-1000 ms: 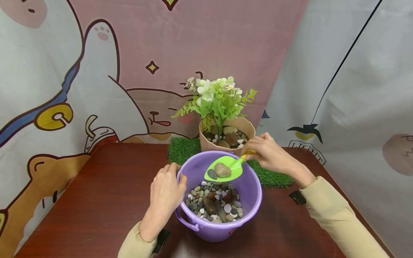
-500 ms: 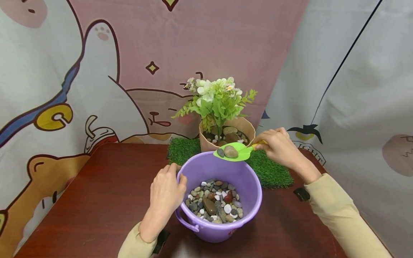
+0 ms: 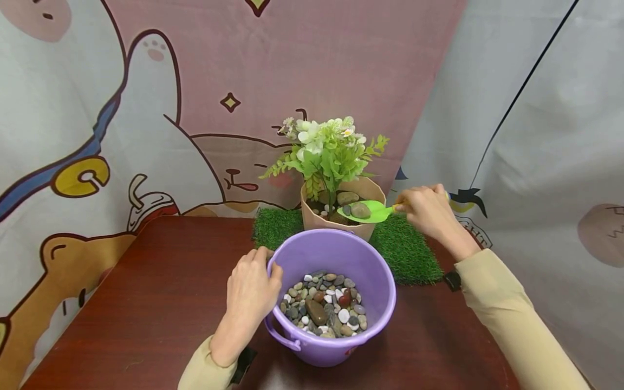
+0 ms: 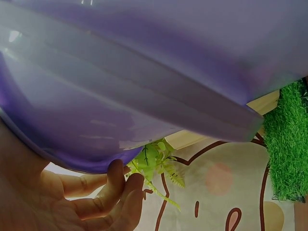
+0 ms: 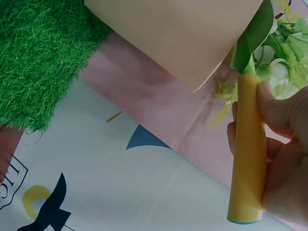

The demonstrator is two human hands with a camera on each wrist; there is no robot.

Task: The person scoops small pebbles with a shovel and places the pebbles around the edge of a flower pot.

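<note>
My right hand (image 3: pixel 429 213) grips the yellow handle (image 5: pixel 248 149) of a toy trowel, whose green blade (image 3: pixel 377 212) overlaps the front opening of a tan plant pot (image 3: pixel 363 232) in the head view. On the blade lie a large beige stone (image 3: pixel 360 210) and a smaller grey stone (image 3: pixel 346 209). My left hand (image 3: pixel 253 287) holds the rim of a purple bucket (image 3: pixel 385 271) at its left side, thumb inside and fingers outside. Inside the bucket lie many mixed pebbles (image 3: pixel 317 311). White flowers with green leaves (image 3: pixel 333 149) rise from the pot, with stones round their stem.
Under and around the pot lies a green artificial grass mat (image 3: pixel 407 254). All of it stands on a dark red-brown table (image 3: pixel 161 292). A printed cartoon cloth (image 3: pixel 341 59) hangs right behind the table. The bucket's handle (image 3: pixel 285 338) hangs down at its front left.
My right hand has carried the trowel with both stones up and away from over the bucket, rightward to the plant pot. My left hand and the bucket have stayed in place.
</note>
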